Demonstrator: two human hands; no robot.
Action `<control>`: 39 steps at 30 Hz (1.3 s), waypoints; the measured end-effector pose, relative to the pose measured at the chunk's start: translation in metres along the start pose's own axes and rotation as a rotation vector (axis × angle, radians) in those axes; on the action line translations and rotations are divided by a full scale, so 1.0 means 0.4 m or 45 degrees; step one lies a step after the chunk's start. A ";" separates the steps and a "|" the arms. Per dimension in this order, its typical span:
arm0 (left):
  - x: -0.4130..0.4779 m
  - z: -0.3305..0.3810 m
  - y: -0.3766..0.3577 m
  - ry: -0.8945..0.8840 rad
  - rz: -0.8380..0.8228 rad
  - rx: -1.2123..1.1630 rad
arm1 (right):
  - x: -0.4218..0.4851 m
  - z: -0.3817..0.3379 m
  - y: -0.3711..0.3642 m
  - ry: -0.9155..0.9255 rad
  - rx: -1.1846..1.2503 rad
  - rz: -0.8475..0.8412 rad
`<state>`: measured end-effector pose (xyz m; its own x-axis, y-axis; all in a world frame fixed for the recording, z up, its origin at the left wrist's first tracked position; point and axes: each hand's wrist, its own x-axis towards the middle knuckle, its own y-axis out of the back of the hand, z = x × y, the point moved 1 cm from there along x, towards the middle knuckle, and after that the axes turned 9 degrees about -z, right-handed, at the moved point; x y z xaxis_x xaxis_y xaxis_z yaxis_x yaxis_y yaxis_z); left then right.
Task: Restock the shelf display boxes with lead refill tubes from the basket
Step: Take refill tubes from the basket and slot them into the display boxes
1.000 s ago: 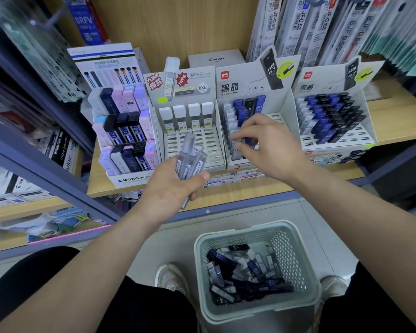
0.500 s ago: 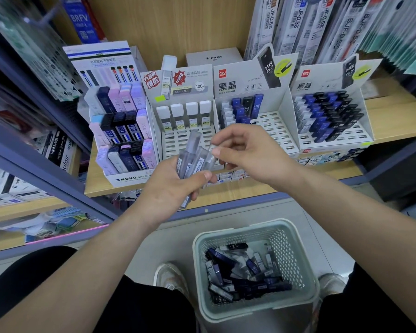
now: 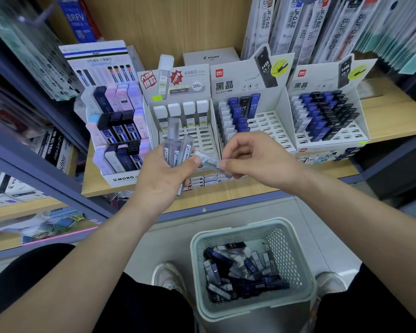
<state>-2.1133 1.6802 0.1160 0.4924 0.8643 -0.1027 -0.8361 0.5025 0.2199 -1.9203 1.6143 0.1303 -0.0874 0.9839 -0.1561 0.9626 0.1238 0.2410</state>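
Tubes (image 3: 176, 150) translucent grey, barcoded, fanned.

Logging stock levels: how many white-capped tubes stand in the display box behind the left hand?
4 white-capped tubes, all in the back row of the display box: far left, second, third, far right. The bundle of tubes in the left hand may hide others.

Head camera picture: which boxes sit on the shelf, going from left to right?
MONO box → box with white-capped tubes → half-empty box → nearly full box of blue and black tubes.
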 end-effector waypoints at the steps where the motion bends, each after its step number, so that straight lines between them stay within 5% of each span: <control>1: 0.000 0.002 -0.005 -0.007 -0.004 0.002 | -0.004 0.001 -0.002 -0.006 0.013 -0.014; 6: 0.005 0.011 -0.027 -0.040 -0.033 0.019 | -0.027 -0.002 -0.011 -0.086 0.080 -0.127; 18: 0.009 0.033 -0.090 -0.012 -0.183 0.060 | -0.068 0.021 0.060 0.079 -0.179 0.197; 31: 0.023 0.043 -0.125 -0.018 -0.164 0.090 | -0.102 0.031 0.059 -0.022 0.069 0.036; 39: 0.019 0.077 -0.157 -0.021 -0.185 0.176 | -0.116 0.023 0.084 0.012 -0.156 0.042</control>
<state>-2.0496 1.6545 0.1311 0.6102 0.7820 -0.1272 -0.7155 0.6128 0.3355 -1.8814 1.5716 0.1369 -0.0590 0.9888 -0.1374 0.9266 0.1055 0.3609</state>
